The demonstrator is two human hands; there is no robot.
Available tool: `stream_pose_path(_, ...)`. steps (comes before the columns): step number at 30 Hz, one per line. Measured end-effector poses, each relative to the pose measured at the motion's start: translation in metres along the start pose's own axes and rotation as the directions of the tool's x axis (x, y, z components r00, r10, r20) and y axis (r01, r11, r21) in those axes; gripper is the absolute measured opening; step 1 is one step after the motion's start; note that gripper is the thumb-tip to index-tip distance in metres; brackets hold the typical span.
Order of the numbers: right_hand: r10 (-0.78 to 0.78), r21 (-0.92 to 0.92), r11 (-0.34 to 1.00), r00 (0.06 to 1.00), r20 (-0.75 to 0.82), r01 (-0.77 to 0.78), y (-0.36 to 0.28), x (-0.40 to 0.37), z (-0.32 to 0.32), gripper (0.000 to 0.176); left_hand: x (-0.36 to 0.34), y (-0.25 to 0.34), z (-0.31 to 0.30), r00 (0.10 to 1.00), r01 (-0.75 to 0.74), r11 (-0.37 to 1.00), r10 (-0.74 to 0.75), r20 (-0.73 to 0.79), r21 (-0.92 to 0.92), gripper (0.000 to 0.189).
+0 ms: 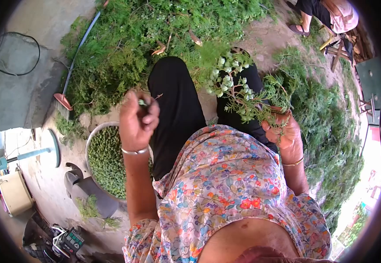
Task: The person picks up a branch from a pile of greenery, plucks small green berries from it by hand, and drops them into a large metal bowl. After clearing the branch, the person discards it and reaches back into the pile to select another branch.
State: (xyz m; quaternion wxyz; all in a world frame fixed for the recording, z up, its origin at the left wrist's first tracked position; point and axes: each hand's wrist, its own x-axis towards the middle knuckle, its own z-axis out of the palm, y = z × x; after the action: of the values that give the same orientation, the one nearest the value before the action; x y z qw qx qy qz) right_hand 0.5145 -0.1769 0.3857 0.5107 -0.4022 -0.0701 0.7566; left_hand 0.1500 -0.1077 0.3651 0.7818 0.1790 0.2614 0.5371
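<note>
My right hand (283, 129) is closed round the stem end of a green branch (243, 94) that bears pale round cones and reaches over my knees. Above my other thigh, my left hand (139, 115) has its fingers curled together around a small green piece (142, 102), probably a cone. Beside my left forearm stands a round basin (88, 147) filled with many small green cones (107, 162). The two hands are well apart.
Cut green branches (111, 74) lie in heaps ahead and at the right (326, 122). A broom (63, 101), a fan (52, 149) and a grey plastic object (92, 197) are at the left. Another person (317, 15) sits at the upper right near a stool (341, 50).
</note>
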Motion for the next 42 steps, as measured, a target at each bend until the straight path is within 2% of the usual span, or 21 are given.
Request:
stream_pose_path(2,0.006,-0.01,1.0,1.0,-0.015,-0.006,0.004,0.0,0.002,0.017,-0.007,-0.022,0.029,0.996,0.002,1.0,-0.001,-0.084,0.007,0.023)
stream_pose_path(5,-0.018,-0.062,0.998,0.999,-0.039,0.015,0.011,0.001,0.006,0.017,-0.006,-0.046,0.048,1.0,-0.005,0.994,0.008,-0.025,0.105,0.013)
stream_pose_path(6,-0.049,-0.104,0.994,0.998,-0.043,0.044,0.013,0.001,0.008,0.017,-0.006,-0.053,0.058,0.995,-0.029,0.966,0.053,-0.088,0.256,0.015)
stream_pose_path(8,-0.071,-0.137,0.989,0.994,-0.085,0.059,0.017,0.0,0.012,0.018,-0.002,-0.067,0.061,0.969,-0.194,0.72,0.248,0.013,0.666,0.018)
stream_pose_path(9,-0.097,-0.166,0.983,0.987,-0.127,0.075,0.019,0.0,0.014,0.019,0.001,-0.074,0.061,0.94,-0.27,0.573,0.33,0.084,0.774,0.023)
stream_pose_path(10,-0.097,-0.167,0.983,0.987,-0.125,0.075,0.022,0.0,0.017,0.019,0.003,-0.077,0.068,0.916,-0.309,0.447,0.378,0.137,0.839,0.026)
stream_pose_path(12,-0.175,-0.228,0.966,0.955,-0.238,0.12,0.026,0.0,0.025,0.022,0.008,-0.085,0.078,0.897,-0.328,0.429,0.42,0.136,0.842,0.027)
stream_pose_path(13,-0.174,-0.228,0.966,0.956,-0.237,0.12,0.027,-0.001,0.029,0.022,0.01,-0.084,0.079,0.897,-0.329,0.427,0.421,0.136,0.842,0.027)
stream_pose_path(15,-0.12,-0.24,0.969,0.962,-0.246,0.06,0.028,-0.004,0.037,0.023,0.013,-0.083,0.082,0.964,-0.155,0.437,0.262,0.039,0.886,0.024)
stream_pose_path(19,-0.096,-0.272,0.962,0.957,-0.275,0.019,0.028,-0.005,0.04,0.022,0.016,-0.087,0.077,0.976,-0.158,0.499,0.207,0.06,0.852,0.021)
stream_pose_path(21,-0.063,-0.268,0.963,0.956,-0.287,-0.017,0.028,-0.005,0.039,0.023,0.013,-0.087,0.074,0.993,0.029,0.762,0.055,-0.109,0.647,0.021)
stream_pose_path(22,-0.063,-0.269,0.963,0.956,-0.287,-0.017,0.028,-0.004,0.037,0.023,0.012,-0.088,0.074,0.992,0.028,0.762,0.056,-0.11,0.647,0.021)
stream_pose_path(24,-0.069,-0.26,0.966,0.96,-0.271,-0.004,0.03,-0.002,0.034,0.022,0.01,-0.09,0.074,0.987,0.067,0.891,0.005,-0.158,0.449,0.02)
stream_pose_path(27,-0.072,-0.301,0.953,0.966,-0.25,-0.007,0.027,-0.005,0.042,0.021,0.011,-0.082,0.084,0.988,0.075,0.938,-0.024,-0.151,0.339,0.022)
stream_pose_path(32,-0.074,-0.407,0.913,0.977,-0.2,-0.014,0.027,-0.004,0.038,0.021,0.018,-0.069,0.077,0.98,0.186,0.91,-0.141,-0.144,0.37,0.022)
stream_pose_path(34,-0.06,-0.449,0.893,0.979,-0.195,-0.035,0.027,-0.004,0.037,0.023,0.02,-0.071,0.071,0.966,0.25,0.876,-0.198,-0.164,0.413,0.016)
stream_pose_path(35,-0.089,-0.416,0.909,0.97,-0.225,-0.013,0.027,-0.005,0.04,0.021,0.02,-0.072,0.071,0.966,0.251,0.876,-0.2,-0.164,0.412,0.016)
stream_pose_path(37,-0.116,-0.382,0.924,0.959,-0.257,0.01,0.025,-0.005,0.042,0.02,0.016,-0.076,0.074,0.985,0.127,0.899,-0.064,-0.16,0.419,0.015)
stream_pose_path(38,-0.107,-0.378,0.926,0.961,-0.255,0.003,0.025,-0.005,0.042,0.021,0.016,-0.078,0.074,0.985,0.129,0.899,-0.067,-0.161,0.419,0.015)
stream_pose_path(40,-0.099,-0.375,0.927,0.962,-0.254,-0.003,0.024,-0.003,0.04,0.022,0.015,-0.082,0.072,0.956,0.154,0.919,-0.045,-0.29,0.363,0.015)
stream_pose_path(42,-0.115,-0.279,0.96,0.957,-0.268,0.038,0.026,0.002,0.032,0.024,0.015,-0.083,0.065,0.967,0.155,0.932,-0.075,-0.243,0.327,0.014)
